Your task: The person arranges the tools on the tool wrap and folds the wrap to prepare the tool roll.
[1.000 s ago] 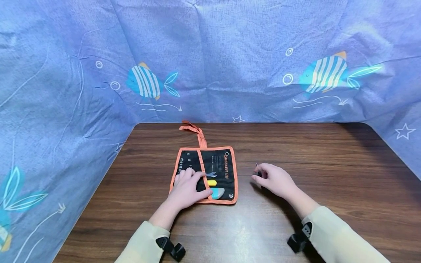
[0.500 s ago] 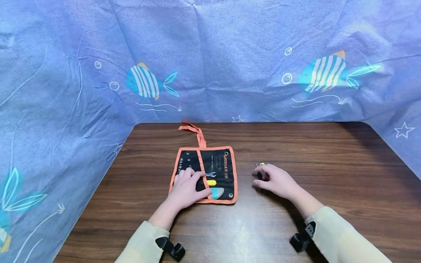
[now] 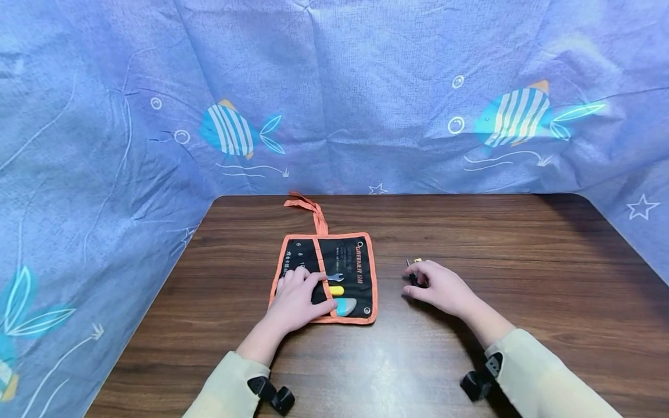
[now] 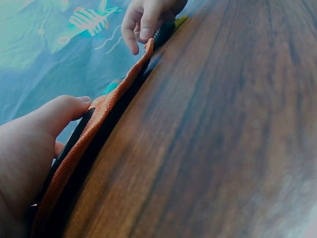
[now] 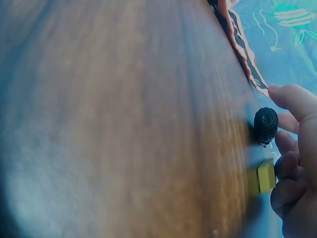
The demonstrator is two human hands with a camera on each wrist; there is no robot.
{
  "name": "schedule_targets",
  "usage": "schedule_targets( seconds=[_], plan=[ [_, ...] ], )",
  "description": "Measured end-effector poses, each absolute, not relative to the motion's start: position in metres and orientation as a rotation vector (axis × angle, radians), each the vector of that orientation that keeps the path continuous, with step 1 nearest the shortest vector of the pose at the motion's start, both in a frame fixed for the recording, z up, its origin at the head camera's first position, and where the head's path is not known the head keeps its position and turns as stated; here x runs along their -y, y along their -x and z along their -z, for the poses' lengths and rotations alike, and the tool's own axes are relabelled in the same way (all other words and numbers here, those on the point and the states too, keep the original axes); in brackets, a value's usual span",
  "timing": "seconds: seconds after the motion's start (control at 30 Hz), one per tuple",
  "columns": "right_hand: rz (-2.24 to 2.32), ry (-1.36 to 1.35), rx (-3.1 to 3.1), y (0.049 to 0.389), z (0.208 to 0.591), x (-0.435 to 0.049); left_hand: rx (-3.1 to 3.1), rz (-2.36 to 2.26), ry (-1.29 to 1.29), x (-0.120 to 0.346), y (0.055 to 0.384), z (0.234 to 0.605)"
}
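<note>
My left hand (image 3: 294,297) rests on a black tool pouch (image 3: 368,270) with orange trim, its thumb on the orange pocket edge. An open-end wrench head (image 3: 336,277), a yellow tool end (image 3: 337,290) and a teal-and-grey tool end (image 3: 346,306) stick out of the pockets. Right of the pouch, my right hand (image 3: 438,284) hovers low, thumb and fingers apart around a black ribbed handle (image 5: 266,125). A thin metal shaft (image 3: 407,263) shows beyond the fingers. Beside the handle sits a small yellow block (image 5: 266,176); its kind is unclear.
The pouch's orange tie straps (image 3: 316,215) trail toward the far edge of the brown wooden table (image 3: 496,238). A blue curtain with fish prints (image 3: 366,104) hangs behind and at the sides. A black wrist camera (image 3: 474,384) hangs at the right cuff.
A second ago my right hand covered more of the black handle. It has shifted slightly right and its fingers have spread, baring the yellow block. My left hand has stayed put.
</note>
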State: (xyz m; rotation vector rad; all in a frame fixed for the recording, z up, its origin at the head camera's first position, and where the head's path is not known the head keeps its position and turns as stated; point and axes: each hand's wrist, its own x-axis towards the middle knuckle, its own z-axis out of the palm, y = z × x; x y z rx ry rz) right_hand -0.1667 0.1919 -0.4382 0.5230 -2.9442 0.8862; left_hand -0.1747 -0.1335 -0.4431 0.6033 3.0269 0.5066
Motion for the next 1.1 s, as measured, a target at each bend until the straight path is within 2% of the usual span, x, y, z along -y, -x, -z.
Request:
schedule_targets(
  seconds=[1.1],
  plan=[
    [-0.806, -0.538, 2.919, 0.1664, 0.4416, -0.1932, -3.016, -0.516, -0.592, 0.1337, 0.1749, 0.4425]
  ],
)
